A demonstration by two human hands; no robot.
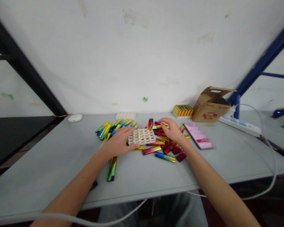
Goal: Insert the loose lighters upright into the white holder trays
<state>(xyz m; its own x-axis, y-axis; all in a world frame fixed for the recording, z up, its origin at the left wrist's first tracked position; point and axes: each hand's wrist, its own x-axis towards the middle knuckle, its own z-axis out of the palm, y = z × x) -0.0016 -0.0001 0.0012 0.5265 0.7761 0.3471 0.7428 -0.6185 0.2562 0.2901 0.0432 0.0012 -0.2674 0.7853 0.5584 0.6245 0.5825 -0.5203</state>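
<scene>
The left hand (pixel 118 141) holds the left side of a pale tray with holes (pixel 144 142), thumb set apart from the fingers, thumb at the near left corner and fingers along the far left edge. The tray's long side runs left to right in front of the person; whether it rests on the tubes around it or is held just above them cannot be told.

One red tube (pixel 150 123) stands upright at the tray's far right corner, on the side toward the right hand (pixel 171 128). That hand is the nearer of the two to the standing tube, just to the right of it, with its fingers curled inward over the right end of a gold tube (pixel 159 127). Whether they pinch it or only touch it cannot be told. The gold tube's long axis runs roughly left to right, with its left end toward the tray's far right corner, so it lies across the standing tube's upright line.

Red tubes (pixel 151 150) lie at mixed angles beside the tray and below the right hand, with a blue-and-gold tube (pixel 165 157) nearer the person. A phone (pixel 196 134) lies to the right of the pile on the table (pixel 73 151).
</scene>
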